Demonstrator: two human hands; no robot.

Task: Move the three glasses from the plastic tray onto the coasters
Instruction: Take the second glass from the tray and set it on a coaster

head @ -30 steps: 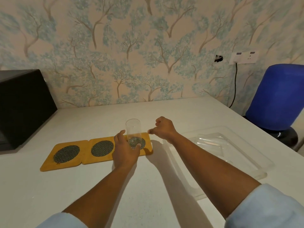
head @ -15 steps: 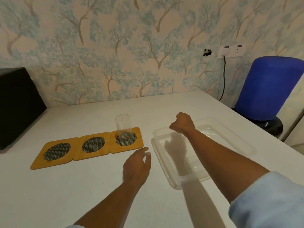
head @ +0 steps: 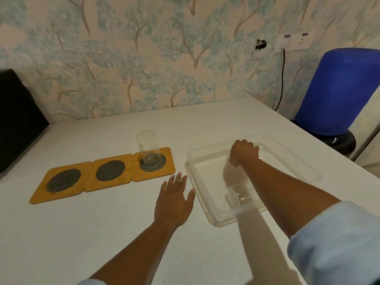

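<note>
Clear tray (head: 207,208) at right on white table (head: 102,233), holding two glasses lying on their sides: one (head: 239,195) near front wall, one (head: 264,154) at far end, gripped by closed right hand (head: 243,152). Three coasters (head: 107,173) in a row at left; third glass (head: 148,148) upright on rightmost coaster. Left hand (head: 174,200) open, flat, empty, between coasters and tray. Since half a second ago: right hand lowered into tray onto far glass; left hand little changed.
</note>
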